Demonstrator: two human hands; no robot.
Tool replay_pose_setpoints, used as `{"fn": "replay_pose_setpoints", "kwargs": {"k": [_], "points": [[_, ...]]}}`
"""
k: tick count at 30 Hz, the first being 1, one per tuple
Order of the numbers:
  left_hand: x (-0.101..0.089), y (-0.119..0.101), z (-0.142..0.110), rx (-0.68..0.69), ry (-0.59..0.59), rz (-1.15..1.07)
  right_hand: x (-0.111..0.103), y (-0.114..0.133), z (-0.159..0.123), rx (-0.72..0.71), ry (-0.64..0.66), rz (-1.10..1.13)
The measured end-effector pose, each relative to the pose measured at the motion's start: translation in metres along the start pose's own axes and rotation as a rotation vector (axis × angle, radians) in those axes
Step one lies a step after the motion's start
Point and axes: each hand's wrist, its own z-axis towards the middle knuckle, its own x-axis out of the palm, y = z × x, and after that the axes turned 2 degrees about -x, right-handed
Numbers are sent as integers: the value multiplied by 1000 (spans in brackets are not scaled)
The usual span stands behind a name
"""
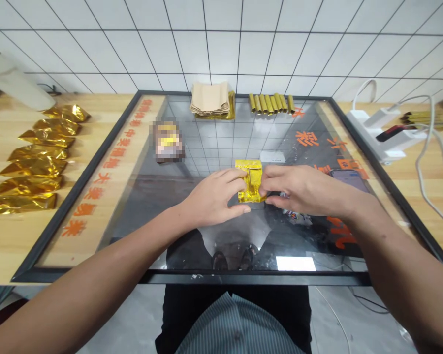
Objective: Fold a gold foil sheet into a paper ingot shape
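1. Striped shirt (239,327) at bottom centre is closest to the lens, body squared up so both arms reach in from the lower corners.
2. Black-framed glass panel (266,278) fills the middle; being flat and slick, it's probably a handy surface for working foil.
3. Gold foil bags (33,182) sit in a staggered row at far left, I'd guess to keep them separate and away from the elbows.
4. Left hand (223,194), centre frame: half open, curled fingers on the left side of a gold foil packet (254,179), thumb spread clear. Seems to be steadying it.
5. Right hand (299,189), just right of centre: fingers bent, narrow gap, tips at the packet's right edge. Honestly can't tell if it's pinching or just pressing.
6. Brown paper stack (209,96), upper centre, piled neatly, likely for easy grabbing.
7. Packet itself: flat on the glass, dead centre between both hands.
8. Gold tubes (268,104), upper right of centre, lined up side by side, maybe so they don't scatter.
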Motion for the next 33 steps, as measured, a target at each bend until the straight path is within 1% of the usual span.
{"fn": "replay_pose_setpoints", "kwargs": {"k": [3, 8, 13, 17, 24, 30, 33], "points": [[1, 1, -1, 8, -10, 13, 0, 0, 2, 8, 28, -6], [1, 1, -1, 28, -36, 13, 2, -3, 4, 31, 23, 2], [0, -4, -1, -10, -25, 16, 4, -6, 5, 77, -13, -3], [-1, -6, 0, -20, -25, 40, 4, -5, 5, 88, -18, -11], [2, -4, -1, 67, -49, 100, 4, 2, 3, 129, 7, -45], [2, -5, -1, 84, -60, 135, 10, 4, 3, 101, 18, -146], [3, -5, -1, 78, -73, 124, 13, 4, 3, 78, 3, -185]]}}
